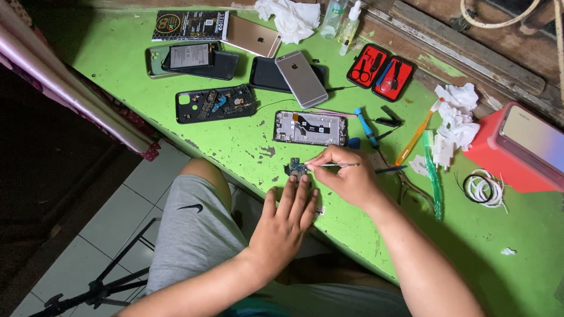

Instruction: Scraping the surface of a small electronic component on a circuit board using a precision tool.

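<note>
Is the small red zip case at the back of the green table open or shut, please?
Open: the red zip case lies spread flat, both halves up, showing small scissors and other tools tucked inside.

The left hand (pixel 288 214) is pressing a small circuit board (pixel 296 167) onto the green table (pixel 235 141) while the right hand (pixel 346 176) is touching tweezers (pixel 341 165) to it.

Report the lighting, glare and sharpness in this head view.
Head view: even light on the green table; left floor side falls dark; soft glare on the phone atop the red box; right hand with tweezers and left hand look sharp; edges bend slightly.
</note>
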